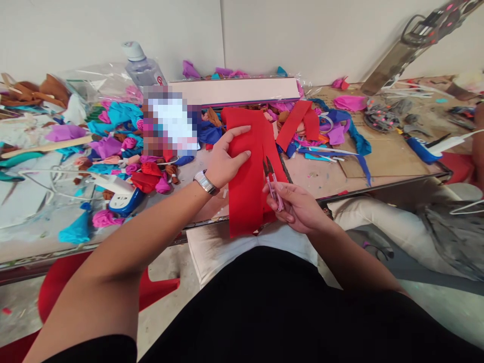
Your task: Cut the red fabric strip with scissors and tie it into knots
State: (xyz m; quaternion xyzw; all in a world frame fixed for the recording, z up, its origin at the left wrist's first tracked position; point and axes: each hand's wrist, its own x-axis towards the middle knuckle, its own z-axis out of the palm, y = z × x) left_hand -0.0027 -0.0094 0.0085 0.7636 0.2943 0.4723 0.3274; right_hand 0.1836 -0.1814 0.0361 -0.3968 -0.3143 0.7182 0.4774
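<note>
A long sheet of red felt (245, 191) lies over the table's front edge and hangs toward my lap. My left hand (225, 159), with a metal watch on the wrist, presses flat on the felt with fingers stretched out. My right hand (293, 204) is closed around small pink-handled snips (271, 179), whose blades sit in a cut running up the felt. A narrower red strip (278, 156) lies to the right of the cut. More red felt pieces (298, 123) lie behind.
Heaps of coloured fabric scraps (113, 146) cover the table's left and back. A plastic bottle (141, 68) and a long white box (234, 91) stand at the rear. A glue gun (121, 194) lies left. Cardboard (381, 156) and another person's light-trousered leg (378, 214) are on the right.
</note>
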